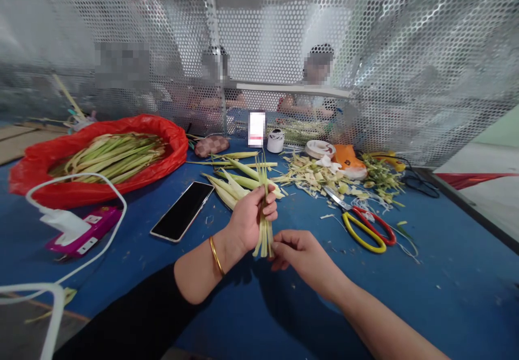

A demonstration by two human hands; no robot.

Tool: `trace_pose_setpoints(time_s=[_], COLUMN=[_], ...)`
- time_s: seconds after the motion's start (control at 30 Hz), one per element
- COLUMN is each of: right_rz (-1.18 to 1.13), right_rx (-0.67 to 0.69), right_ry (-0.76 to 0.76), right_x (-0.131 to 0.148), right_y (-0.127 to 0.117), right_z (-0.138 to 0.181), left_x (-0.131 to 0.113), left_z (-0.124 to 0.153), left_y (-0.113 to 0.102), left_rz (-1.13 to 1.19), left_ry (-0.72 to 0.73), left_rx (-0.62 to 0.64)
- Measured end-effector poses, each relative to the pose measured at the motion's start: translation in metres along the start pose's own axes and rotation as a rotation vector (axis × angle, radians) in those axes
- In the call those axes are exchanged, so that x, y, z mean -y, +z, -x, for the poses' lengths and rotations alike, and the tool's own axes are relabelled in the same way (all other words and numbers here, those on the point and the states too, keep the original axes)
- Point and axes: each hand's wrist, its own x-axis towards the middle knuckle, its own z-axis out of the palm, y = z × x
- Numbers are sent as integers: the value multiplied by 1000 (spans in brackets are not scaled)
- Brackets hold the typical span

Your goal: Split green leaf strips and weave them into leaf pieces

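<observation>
My left hand point(250, 217) is closed around a small bundle of pale green leaf strips point(264, 208), held upright above the blue table point(425, 284). A gold bangle sits on that wrist. My right hand point(298, 249) pinches the lower ends of the same strips from the right. Just behind the hands, a few folded leaf pieces point(233, 184) lie on the table.
A red bag of green leaf strips point(109, 157) lies at back left. A black phone point(182, 210) sits left of my hands, scissors with yellow and red handles point(367, 227) to the right, leaf trimmings point(312, 175) behind. A perforated metal screen point(405, 68) has people sitting behind it.
</observation>
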Motion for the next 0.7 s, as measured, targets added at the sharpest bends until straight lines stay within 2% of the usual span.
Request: trace_pose_setpoints(time_s=[0.3,0.4,0.53,0.7], right_rz=[-405,-572,-812,-917], right_rx=[117,135,232,273], right_ry=[106,122,212,246], right_x=[-1,-1,-5,-8], right_y=[10,12,12,9], right_z=[5,6,4,1], left_x=[6,9,14,21], left_z=[3,6,15,22], left_y=[3,5,10,11], left_rz=[-156,-275,-390,-480], left_ry=[120,213,354,427], left_rx=[21,56,96,136])
